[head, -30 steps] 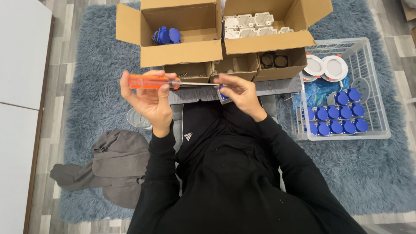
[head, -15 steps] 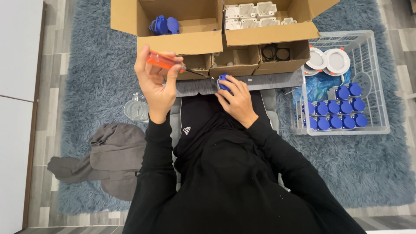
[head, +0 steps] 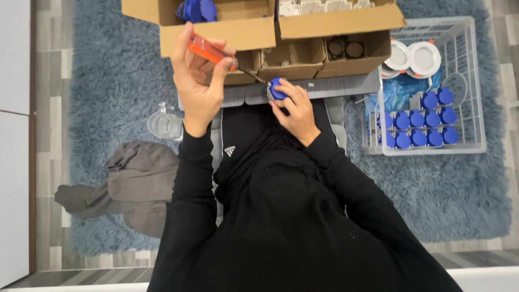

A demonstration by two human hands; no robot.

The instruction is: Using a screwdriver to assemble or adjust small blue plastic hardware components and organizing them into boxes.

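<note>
We see our own black sleeves nearest, running up from the bottom edge. Our right hand (head: 294,111) is wrapped over a small blue socket part (head: 277,89), pressing it down at the near edge of a grey ribbed board (head: 335,86) that lies across our lap. Our left hand (head: 197,75) is raised beside it, fingers clasped round the orange handle of a screwdriver (head: 211,52); its dark shaft slants down and to the right, and the tip sits just at the blue part.

To the left, on the shaggy blue rug (head: 108,81), a clear plastic container (head: 164,124) lies beside a crumpled grey garment (head: 130,186). To the right stands a white wire basket (head: 465,81) holding rows of blue socket pieces (head: 419,127), a blue plastic bag and two white round discs (head: 413,57).

Farther off, beyond the board, two open cardboard boxes (head: 254,35) stand side by side. The left one holds more blue parts (head: 192,11), the right one white parts (head: 319,6), with dark rings in a lower compartment.
</note>
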